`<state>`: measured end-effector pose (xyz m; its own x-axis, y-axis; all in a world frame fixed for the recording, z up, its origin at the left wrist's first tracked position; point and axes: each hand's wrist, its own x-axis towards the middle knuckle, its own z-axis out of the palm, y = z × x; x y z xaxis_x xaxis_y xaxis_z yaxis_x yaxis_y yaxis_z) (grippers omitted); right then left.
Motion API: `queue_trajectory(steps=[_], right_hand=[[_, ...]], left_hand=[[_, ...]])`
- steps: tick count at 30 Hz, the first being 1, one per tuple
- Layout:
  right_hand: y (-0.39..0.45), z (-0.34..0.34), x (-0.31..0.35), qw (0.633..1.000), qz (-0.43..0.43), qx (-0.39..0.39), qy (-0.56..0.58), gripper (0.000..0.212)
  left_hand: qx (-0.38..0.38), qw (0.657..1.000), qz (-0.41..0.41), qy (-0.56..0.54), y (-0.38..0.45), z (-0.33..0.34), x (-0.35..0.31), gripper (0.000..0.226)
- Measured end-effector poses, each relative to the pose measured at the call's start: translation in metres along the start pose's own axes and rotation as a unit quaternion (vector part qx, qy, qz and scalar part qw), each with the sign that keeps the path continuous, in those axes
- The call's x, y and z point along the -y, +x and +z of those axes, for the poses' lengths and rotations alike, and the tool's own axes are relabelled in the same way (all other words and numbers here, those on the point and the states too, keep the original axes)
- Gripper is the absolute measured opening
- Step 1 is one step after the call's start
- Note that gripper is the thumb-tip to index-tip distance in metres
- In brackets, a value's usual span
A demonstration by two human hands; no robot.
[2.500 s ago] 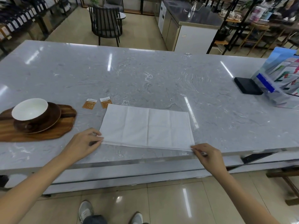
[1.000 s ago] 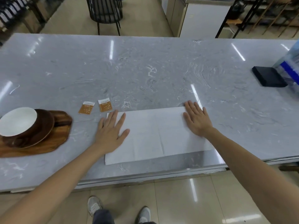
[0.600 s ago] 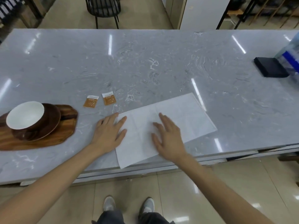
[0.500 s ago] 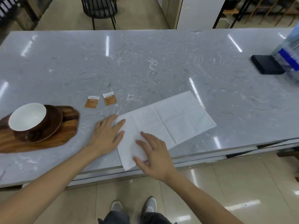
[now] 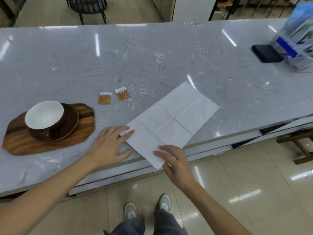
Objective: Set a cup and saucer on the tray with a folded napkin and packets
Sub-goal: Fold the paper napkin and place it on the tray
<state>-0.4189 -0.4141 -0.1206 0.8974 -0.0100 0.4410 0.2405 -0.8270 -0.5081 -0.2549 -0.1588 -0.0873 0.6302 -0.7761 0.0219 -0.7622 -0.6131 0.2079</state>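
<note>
A white napkin [image 5: 171, 121], folded into a long rectangle, lies slanted on the grey marble counter, its near corner hanging over the front edge. My left hand [image 5: 110, 146] rests flat on the counter, fingertips pressing the napkin's left corner. My right hand [image 5: 174, 160] pinches the overhanging near corner. A wooden tray [image 5: 50, 141] at the left carries a brown saucer [image 5: 71, 122] with a brown cup, white inside [image 5: 44, 114]. Two orange packets [image 5: 104, 98] [image 5: 122, 94] lie on the counter beyond the napkin.
A black box [image 5: 265, 53] and a clear stand with blue leaflets [image 5: 298, 41] sit at the counter's far right. A black chair [image 5: 88, 5] and cabinets stand behind the counter. A wooden stool [image 5: 298, 143] is on the floor at right.
The napkin has turned from square to the counter edge to slanted. My right hand slid from its far right end back to the near corner, which now overhangs the edge. My left hand stayed put.
</note>
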Motion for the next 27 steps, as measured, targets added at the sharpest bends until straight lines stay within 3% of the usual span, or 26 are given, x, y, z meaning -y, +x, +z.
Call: queue_trajectory(steps=[5, 8, 12, 15, 20, 27], right_hand=[[-0.004, -0.024, 0.005, 0.998, 0.026, -0.041, 0.042, 0.032], [-0.004, -0.04, 0.01, 0.991, 0.085, -0.051, 0.09, 0.026], [-0.004, -0.057, 0.023, 0.978, 0.154, -0.046, 0.135, 0.019], [-0.005, -0.066, 0.031, 0.954, 0.22, -0.083, 0.186, 0.018], [-0.003, -0.081, 0.036, 0.919, 0.266, -0.134, 0.259, 0.014], [0.005, -0.103, 0.047, 0.912, 0.248, -0.185, 0.269, 0.012]], left_hand=[[-0.054, 0.996, 0.041, -0.056, -0.016, 0.009, 0.005, 0.047], [-0.095, 0.989, 0.071, -0.087, -0.017, 0.008, 0.0, 0.028], [-0.128, 0.978, 0.077, -0.147, -0.02, 0.0, -0.014, 0.03], [-0.168, 0.949, 0.02, -0.267, -0.024, -0.009, -0.023, 0.038], [-0.189, 0.91, -0.027, -0.367, -0.019, -0.031, -0.026, 0.012], [-0.196, 0.841, -0.033, -0.503, -0.003, -0.057, -0.035, 0.012]])
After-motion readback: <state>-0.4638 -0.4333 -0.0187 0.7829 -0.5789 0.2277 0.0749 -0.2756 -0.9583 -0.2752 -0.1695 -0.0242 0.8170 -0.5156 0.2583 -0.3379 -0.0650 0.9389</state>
